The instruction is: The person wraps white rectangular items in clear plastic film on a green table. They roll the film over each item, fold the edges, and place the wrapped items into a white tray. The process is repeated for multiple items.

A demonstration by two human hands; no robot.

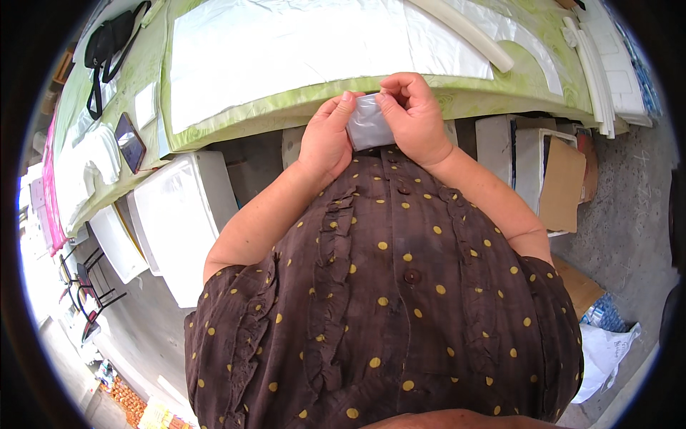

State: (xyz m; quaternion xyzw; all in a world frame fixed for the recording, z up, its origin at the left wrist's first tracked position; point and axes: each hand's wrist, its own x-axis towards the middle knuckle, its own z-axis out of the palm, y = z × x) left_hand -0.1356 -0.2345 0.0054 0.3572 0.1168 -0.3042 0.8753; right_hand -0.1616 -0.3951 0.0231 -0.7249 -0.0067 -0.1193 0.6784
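Both of my hands hold one small pale grey plastic packet [368, 123] close to my chest, just below the table's front edge. My left hand [325, 139] pinches its left side with thumb and fingers. My right hand [413, 118] curls over its top right corner. The packet looks flat and slightly translucent; what it contains cannot be made out. Behind the hands lies a table with a green patterned cloth [500, 89], and a large white sheet [286, 50] is spread on it.
A dark phone [130, 141] and a black bag [107, 50] lie on the table's left part. White foam boxes [182, 214] stand under the table at left, and a white box with a cardboard flap [550, 179] stands at right. White foam strips [597, 64] are stacked at the far right.
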